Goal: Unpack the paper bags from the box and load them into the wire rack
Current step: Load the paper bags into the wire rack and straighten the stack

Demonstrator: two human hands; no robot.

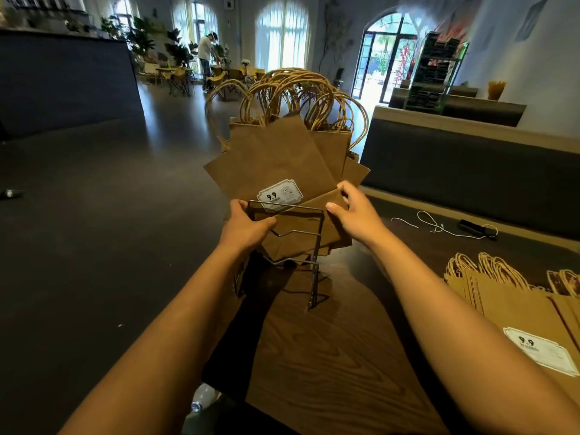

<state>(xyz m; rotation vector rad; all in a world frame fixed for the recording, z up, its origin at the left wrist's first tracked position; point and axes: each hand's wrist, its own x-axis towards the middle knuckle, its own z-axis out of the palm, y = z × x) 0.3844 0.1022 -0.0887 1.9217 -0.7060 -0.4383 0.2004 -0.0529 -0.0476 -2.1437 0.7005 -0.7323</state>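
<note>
The paper bags [282, 158], fanned unevenly in the wire rack [301, 246] at the bench [329, 356] left edge, may tip to the floor [94, 199] if the left hand [248, 227] or right hand [357, 215], both clamped on their sides, lets go.

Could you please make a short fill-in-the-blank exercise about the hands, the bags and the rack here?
1. Both hands hold the fanned paper bags in the wire ____.
2. The front bag's white label reads ____.
3. More bags lie flat on the table by the ____ arm.
4. The bags' handles point ____.

Missing words: rack; 9.9; right; up
</note>
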